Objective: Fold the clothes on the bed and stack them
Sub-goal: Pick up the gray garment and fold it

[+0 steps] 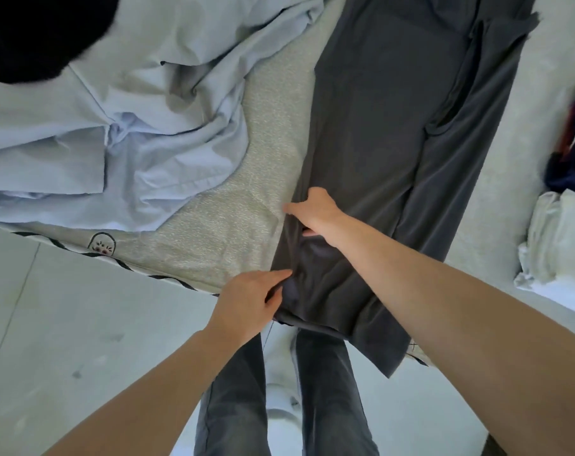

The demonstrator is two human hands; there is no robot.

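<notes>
left fingers [273, 284]: curled, pinching the near-left edge of the dark grey garment [388, 133]; fingertips partly tucked in the fabric.
right fingers [292, 209]: mostly straight and pointing left, pressing at the garment's left edge; some tips look slipped under a fold, so a pinch can't be ruled out. Reads as a flat press, holding nothing clearly.
left hand [246, 304]: at the bed's near edge, holding the hem corner.
right hand [315, 209]: further up the same left edge, arm crossing over the cloth.
dark grey garment: laid lengthwise on the bed [213, 251], running away from the person; near end hangs over the bed edge; a wrinkle sits between the two hands.
step, my read: squaring and smoothing the left side before folding.
how to do it well: keep the left pinch firm, pull lightly toward the body, sweep the right palm outward to flatten the bunch, line up layers along the left edge, then fold. Don't drag the overhang off the bed.
light blue shirt [91, 136]: crumpled on the bed, left of the garment, apart from it, not yet folded.
black item [32, 31]: far left corner, kind unclear.
white fabrics [556, 245]: right edge, may be a stack, can't tell.
</notes>
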